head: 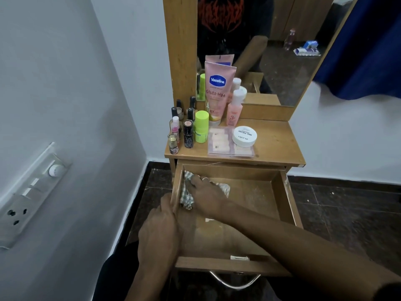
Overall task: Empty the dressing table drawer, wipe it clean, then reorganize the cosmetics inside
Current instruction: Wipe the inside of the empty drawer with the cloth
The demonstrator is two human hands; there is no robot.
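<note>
Wiping step in hand, by the look of it: drawer (280,192) pulled out at lower centre of the frame, bare of cosmetics, pale dusty smears across its wooden floor. Right hand (206,195) reaching across from lower right, palm pressed flat on a striped cloth (187,199) bunched in the drawer's far left corner; grip spread rather than clenched, fingers splayed over the fabric, a ring on one finger. Left hand (159,231) at the drawer's left wall, grip curled over the rim as if bracing it; cannot tell how tightly. To do it well: keep the drawer steadied, draw the cloth from the corners toward the front in overlapping passes, fold to a clean face once soiled, mind the seams where floor meets walls, since powder probably lodges there. Cloth soft, thin, crumpled, likely to drag dust rather than lift it unless damp; dampness not visible. Drawer of matt laminate wood, flat-bottomed, chalky marks on the right wall, curved metal handle (235,283) at the front. Cosmetics waiting on the surface (275,144) above, centre of the frame: tall pink Vaseline tube (218,92) standing on its cap, lime-green stick (201,127), slim pink bottle (234,110), cluster of small nail polish bottles (176,131), round white jar (244,136) resting on a clear flat plastic case (219,141). Mirror (282,51) behind them.
</note>
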